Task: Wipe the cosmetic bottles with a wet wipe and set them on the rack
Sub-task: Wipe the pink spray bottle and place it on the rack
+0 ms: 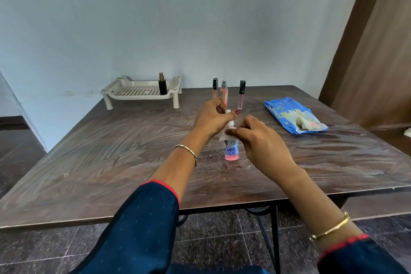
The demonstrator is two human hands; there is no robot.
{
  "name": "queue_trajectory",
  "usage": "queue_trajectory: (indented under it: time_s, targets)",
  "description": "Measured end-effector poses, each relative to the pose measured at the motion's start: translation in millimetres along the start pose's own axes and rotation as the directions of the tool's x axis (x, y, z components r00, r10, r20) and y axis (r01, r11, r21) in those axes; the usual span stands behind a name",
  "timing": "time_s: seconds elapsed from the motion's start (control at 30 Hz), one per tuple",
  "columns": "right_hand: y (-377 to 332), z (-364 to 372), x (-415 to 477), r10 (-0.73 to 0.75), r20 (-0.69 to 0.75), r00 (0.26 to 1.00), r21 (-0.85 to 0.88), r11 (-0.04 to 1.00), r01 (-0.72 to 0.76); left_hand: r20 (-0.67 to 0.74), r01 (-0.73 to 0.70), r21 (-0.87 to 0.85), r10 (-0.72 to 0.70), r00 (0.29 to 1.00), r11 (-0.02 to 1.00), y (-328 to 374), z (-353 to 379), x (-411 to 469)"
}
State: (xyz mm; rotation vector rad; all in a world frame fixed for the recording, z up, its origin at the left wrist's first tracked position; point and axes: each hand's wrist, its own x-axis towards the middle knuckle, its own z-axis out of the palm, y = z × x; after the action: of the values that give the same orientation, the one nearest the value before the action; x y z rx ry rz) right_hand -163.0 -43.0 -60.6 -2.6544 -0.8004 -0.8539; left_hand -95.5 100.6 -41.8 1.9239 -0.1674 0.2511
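— Pale blue wall behind, dark wood-grain counter streaked with whitish smears. What are the hands doing?

— Left hand is closed around the upper part of a pink plastic bottle with a blue label, standing upright near the counter's middle. Right hand pinches a white wet wipe against the bottle's side, fingers curled in.

— What's just beyond them?

— Three slim bottles stand behind the hands: a black-capped tube, a pink spray bottle with a silver top, and a clear pink tube with a black cap. A blue wet-wipe pack lies open to the right, well apart.

— And the rack?

— Cream perforated plastic rack on short legs at the far left corner against the wall, with a black bottle with a gold top on its right end. Broad bare counter lies left of the hands, up to the near edge. Dark tiled floor below; a brown panel on the right.
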Motion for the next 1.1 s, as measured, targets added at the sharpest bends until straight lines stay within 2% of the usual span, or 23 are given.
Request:
queue_trajectory:
  time_s: [0.13, 0.37, 0.57, 0.7, 0.8, 0.87, 1.0, 1.03, 1.1]
  targets:
    - [-1.5, 8.6, 5.0, -0.013, 0.030, 0.999, -0.068, 0.998, 0.015, -0.027, 0.014, 0.033, -0.013, 1.000, 0.999, 1.7, 1.3, 0.8]
    - [-5.7, 11.7, -12.3, -0.003, 0.107, 0.994, -0.089, 0.996, 0.012, 0.006, 0.018, -0.054, -0.018, 1.000, 0.998, -6.2, 3.2, -2.0]
    - [-7.4, 12.5, -24.9, 0.015, 0.195, 0.981, -0.033, 0.999, -0.009, 0.161, 0.137, -0.338, -0.086, 0.983, 0.931, -7.6, -4.1, -7.5]
    - [-6.6, 11.6, -28.5, 0.015, 0.220, 0.975, -0.003, 1.000, -0.014, 0.242, 0.170, -0.342, -0.088, 0.966, 0.924, -7.5, -15.7, -11.1]
    - [-1.4, 8.8, -25.7, 0.036, 0.200, 0.979, 0.124, 0.990, -0.062, 0.220, 0.138, -0.315, -0.069, 0.973, 0.939, -5.6, -21.7, -12.0]
    - [1.6, 6.8, -21.1, 0.108, 0.111, 0.988, 0.261, 0.956, -0.134, 0.174, 0.120, -0.290, -0.070, 0.982, 0.949, -2.2, -25.2, -12.2]
    - [-1.4, 1.8, -10.1, 0.372, -0.020, 0.928, 0.574, 0.765, -0.294, 0.114, 0.131, -0.233, -0.107, 0.988, 0.964, -2.3, -32.5, -11.4]
    - [-3.4, 2.3, -7.3, 0.406, -0.034, 0.913, 0.612, 0.731, -0.303, 0.105, 0.137, -0.219, -0.117, 0.988, 0.966, -3.0, -33.9, -12.0]
    - [-7.1, 6.0, -0.7, 0.415, -0.060, 0.908, 0.619, 0.729, -0.292, 0.098, 0.150, -0.215, -0.131, 0.986, 0.965, -4.0, -35.6, -13.8]
